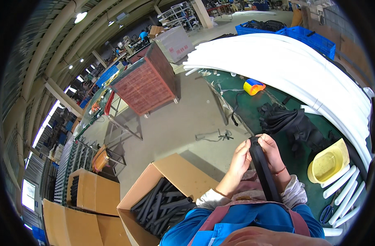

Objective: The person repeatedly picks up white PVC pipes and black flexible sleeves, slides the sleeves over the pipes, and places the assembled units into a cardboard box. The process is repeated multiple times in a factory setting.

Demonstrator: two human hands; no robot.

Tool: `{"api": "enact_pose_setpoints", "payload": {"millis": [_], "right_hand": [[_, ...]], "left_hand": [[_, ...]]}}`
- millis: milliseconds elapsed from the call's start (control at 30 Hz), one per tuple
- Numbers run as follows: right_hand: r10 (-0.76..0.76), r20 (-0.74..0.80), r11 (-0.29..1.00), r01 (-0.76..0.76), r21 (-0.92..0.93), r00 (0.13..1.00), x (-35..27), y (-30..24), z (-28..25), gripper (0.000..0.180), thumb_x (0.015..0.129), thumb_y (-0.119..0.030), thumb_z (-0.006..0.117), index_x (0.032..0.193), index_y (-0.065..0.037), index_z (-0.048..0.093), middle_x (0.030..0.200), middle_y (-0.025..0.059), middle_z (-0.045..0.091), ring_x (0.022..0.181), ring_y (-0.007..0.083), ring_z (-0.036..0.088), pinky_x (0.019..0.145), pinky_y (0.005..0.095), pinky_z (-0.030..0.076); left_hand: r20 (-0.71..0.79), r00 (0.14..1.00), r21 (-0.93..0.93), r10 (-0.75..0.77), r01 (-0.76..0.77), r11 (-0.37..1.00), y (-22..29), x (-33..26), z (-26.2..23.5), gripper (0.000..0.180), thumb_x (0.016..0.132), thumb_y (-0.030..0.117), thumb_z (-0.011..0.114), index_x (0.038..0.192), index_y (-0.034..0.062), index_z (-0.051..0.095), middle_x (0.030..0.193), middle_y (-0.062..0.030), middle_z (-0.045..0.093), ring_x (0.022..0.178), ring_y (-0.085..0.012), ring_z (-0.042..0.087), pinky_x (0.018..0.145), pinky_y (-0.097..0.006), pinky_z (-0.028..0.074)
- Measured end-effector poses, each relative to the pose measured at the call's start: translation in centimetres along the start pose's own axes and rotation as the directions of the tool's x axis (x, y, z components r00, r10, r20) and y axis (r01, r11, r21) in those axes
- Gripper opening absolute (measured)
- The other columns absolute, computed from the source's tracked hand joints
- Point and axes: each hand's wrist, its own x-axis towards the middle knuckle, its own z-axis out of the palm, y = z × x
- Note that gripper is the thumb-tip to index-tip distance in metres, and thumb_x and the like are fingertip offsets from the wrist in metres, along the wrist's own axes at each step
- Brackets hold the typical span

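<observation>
Looking down through the head view, we see both hands raised together in front of the chest, working on one black foam tube (262, 170) that runs from the fingertips down toward the apron. Our left hand (240, 158) is closed around the tube's upper end from the left side; our right hand (272, 153) pinches the same end from the right, thumb and fingers curled over its top, a thin red band at the wrist. Both forearms rise from the lower edge, elbows tucked in, sleeves pushed back.

As for progress, we judge the work to be well under way: the open cardboard box (183, 172) at our lower left already holds a heap of similar black tubes (162, 207), while a dark pile of black material (290, 123) lies on the green table (245, 106) just beyond the hands, so more seems left to handle. The piece in hand has not yet gone into the box. White pipes (302, 69) arch across the table's far side, and a yellow container (329, 164) sits near the right hand.
</observation>
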Motion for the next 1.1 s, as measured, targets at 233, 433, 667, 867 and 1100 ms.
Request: {"api": "enact_pose_setpoints", "payload": {"millis": [233, 433, 667, 867, 1100], "right_hand": [[0.023, 0.042, 0.993, -0.018, -0.112, 0.999, 0.6, 1.2, -1.8, 0.025, 0.096, -0.021, 0.049, 0.073, -0.013, 0.044, 0.055, -0.0073, 0.037, 0.046, 0.0026, 0.031, 0.043, 0.0195, 0.027], [0.201, 0.025, 0.960, -0.202, 0.193, 0.979, 0.0, 0.4, -0.2, 0.020, 0.097, -0.025, 0.047, 0.083, -0.012, 0.050, 0.057, -0.0070, 0.040, 0.047, 0.0028, 0.034, 0.043, 0.0172, 0.027], [0.164, 0.377, 0.974, -0.210, 0.085, 0.912, -1.2, 0.7, 0.6, 0.025, 0.082, -0.021, 0.066, 0.094, -0.004, 0.052, 0.075, -0.0033, 0.054, 0.064, 0.0035, 0.048, 0.057, 0.0163, 0.038], [0.171, 0.276, 0.921, -0.055, -0.385, 0.946, -1.4, 4.1, -0.2, 0.020, 0.080, -0.002, 0.066, 0.090, -0.005, 0.049, 0.085, -0.0003, 0.055, 0.078, 0.0057, 0.051, 0.068, 0.0227, 0.043], [-0.040, 0.191, 0.837, 0.137, -0.529, 0.981, -3.4, 7.6, -1.4, 0.015, 0.079, 0.002, 0.061, 0.078, -0.006, 0.049, 0.072, -0.0039, 0.047, 0.066, 0.0022, 0.042, 0.056, 0.0205, 0.036]], "left_hand": [[0.215, 0.976, -0.177, 0.030, 0.008, 0.984, -0.3, 0.7, -3.3, 0.026, 0.096, 0.027, 0.051, 0.101, 0.0030, 0.057, 0.081, -0.0026, 0.063, 0.061, -0.0067, 0.054, 0.061, -0.021, 0.047], [-0.061, 0.998, 0.101, 0.014, -0.008, 0.995, 0.6, 1.2, -0.8, 0.024, 0.094, 0.026, 0.053, 0.094, 0.0030, 0.058, 0.066, 0.0030, 0.052, 0.049, -0.0038, 0.040, 0.049, -0.018, 0.038], [0.345, 0.893, 0.331, -0.291, 0.174, 0.927, 5.6, -2.0, -2.3, 0.038, 0.084, 0.018, 0.065, 0.114, -0.0029, 0.055, 0.101, -0.0116, 0.065, 0.088, -0.0204, 0.063, 0.080, -0.029, 0.050], [0.119, 0.978, 0.437, -0.171, 0.103, 0.894, 5.5, -5.6, -4.5, 0.033, 0.078, 0.002, 0.065, 0.111, -0.0003, 0.058, 0.110, -0.0086, 0.063, 0.097, -0.0148, 0.060, 0.090, -0.029, 0.044], [0.250, 0.968, 0.894, 0.010, -0.235, 0.381, 4.5, -7.6, -3.8, 0.020, 0.077, -0.003, 0.057, 0.096, 0.0044, 0.055, 0.079, 0.0029, 0.043, 0.071, -0.0060, 0.041, 0.059, -0.021, 0.033]]}}
